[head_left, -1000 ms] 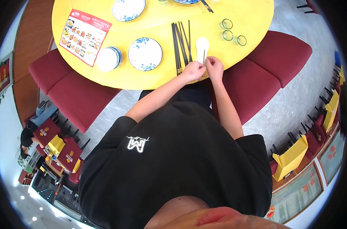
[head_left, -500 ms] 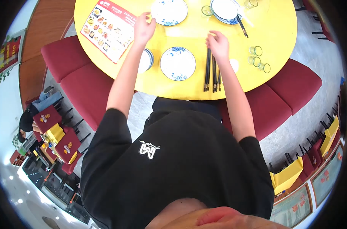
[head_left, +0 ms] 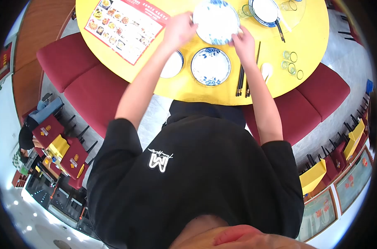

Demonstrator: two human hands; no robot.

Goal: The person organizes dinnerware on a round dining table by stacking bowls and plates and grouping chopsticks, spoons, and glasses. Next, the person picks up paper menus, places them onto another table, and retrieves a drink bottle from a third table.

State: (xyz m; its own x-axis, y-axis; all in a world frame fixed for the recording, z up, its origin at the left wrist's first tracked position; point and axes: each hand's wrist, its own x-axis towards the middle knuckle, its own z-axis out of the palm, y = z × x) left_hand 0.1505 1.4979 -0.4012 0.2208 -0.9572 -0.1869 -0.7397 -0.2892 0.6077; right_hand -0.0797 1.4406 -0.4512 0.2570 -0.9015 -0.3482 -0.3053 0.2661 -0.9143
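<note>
A round white plate with blue flowers (head_left: pixel 216 21) is between my two hands, looking slightly blurred over the yellow table (head_left: pixel 134 79). My left hand (head_left: pixel 181 30) grips its left rim, and my right hand (head_left: pixel 243 43) pinches its lower right rim. Nearer to me lies a similar blue-flowered plate (head_left: pixel 211 66). To its left, a white dish with a blue rim (head_left: pixel 173 65) is partly covered by my left forearm. Black chopsticks (head_left: pixel 240 81) lie beside my right forearm, which hides some of them. A white spoon (head_left: pixel 266 70) is just right of that forearm.
A picture menu (head_left: pixel 124 29) lies at the left of the table. Several small glasses (head_left: pixel 289 65) stand at the right. Farther back are another glass (head_left: pixel 246 10) and a plate setting (head_left: pixel 265 11) with chopsticks (head_left: pixel 281 32). Dark red seats (head_left: pixel 93 91) border the table.
Both hands have closed on the far plate's rim. That plate appears larger and farther right relative to the nearer plate. My right hand has moved away from the chopsticks.
</note>
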